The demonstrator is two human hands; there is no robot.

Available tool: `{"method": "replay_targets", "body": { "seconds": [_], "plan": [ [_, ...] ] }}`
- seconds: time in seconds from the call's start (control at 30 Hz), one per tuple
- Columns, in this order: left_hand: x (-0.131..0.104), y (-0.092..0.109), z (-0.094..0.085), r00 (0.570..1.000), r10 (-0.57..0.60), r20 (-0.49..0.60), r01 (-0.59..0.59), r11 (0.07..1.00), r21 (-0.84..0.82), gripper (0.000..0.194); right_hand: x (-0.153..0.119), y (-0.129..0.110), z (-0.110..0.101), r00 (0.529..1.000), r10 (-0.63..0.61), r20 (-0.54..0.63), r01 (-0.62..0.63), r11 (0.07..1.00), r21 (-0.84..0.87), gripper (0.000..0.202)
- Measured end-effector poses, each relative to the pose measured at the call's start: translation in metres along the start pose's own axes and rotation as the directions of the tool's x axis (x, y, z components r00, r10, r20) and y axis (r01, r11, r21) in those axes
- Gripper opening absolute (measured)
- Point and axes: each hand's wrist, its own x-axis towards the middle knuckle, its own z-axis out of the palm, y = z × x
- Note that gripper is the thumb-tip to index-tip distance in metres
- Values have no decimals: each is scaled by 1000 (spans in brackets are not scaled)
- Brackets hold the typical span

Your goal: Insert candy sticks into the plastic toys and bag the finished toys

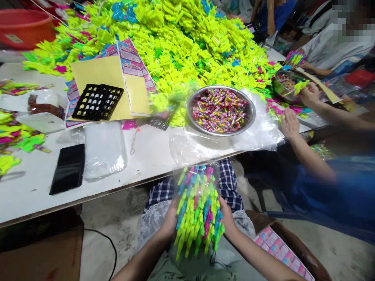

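A clear plastic bag full of yellow, green, blue and pink plastic pieces (199, 207) is held over my lap, below the table edge. My left hand (171, 218) presses on the bag's left side, its fingers partly hidden behind it. On the right side my right hand (228, 218) grips the same bag, with its fingers also mostly out of sight. Beyond the bag, a steel bowl (191, 124) of small wrapped candy tubes stands on the white table (149, 146). Behind the bowl rises a big pile of yellow-green pieces (187, 47).
Left on the table are a black phone (68, 168), a stack of clear bags (104, 150), black perforated trays (98, 102) and printed sheets (131, 62). A red basin (26, 29) stands far left. At right, a person's hands (290, 123) work near another bowl. A box (310, 249) sits below.
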Motion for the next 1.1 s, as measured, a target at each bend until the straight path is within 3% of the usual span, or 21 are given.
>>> {"method": "replay_targets", "body": {
  "seconds": [0.17,0.27,0.37,0.47,0.63,0.87,1.1],
  "plan": [
    [-6,-3,-8,999,-9,-46,15,990,141,31,-16,4,-12,996,-47,73,57,988,-140,43],
    [-7,-13,-18,1000,8,3,-8,978,206,30,-17,1,-17,992,-61,108,86,965,-248,48],
    [-3,-21,-24,998,41,37,-48,980,195,28,-6,-4,-19,996,-70,46,82,933,-351,41],
    [2,-22,-23,1000,21,-18,-18,984,176,23,15,-9,-21,990,-132,-46,106,925,-366,23],
    [3,-14,-13,999,-31,-30,35,989,144,20,42,-16,-24,983,-179,-44,157,936,-316,16],
    [4,-8,15,997,-70,-12,71,993,91,30,43,-27,-25,959,-236,-158,178,934,-310,25],
    [23,-13,33,1000,10,20,-13,988,155,30,45,-39,-40,938,-275,-209,186,912,-366,30]
  ]
}}
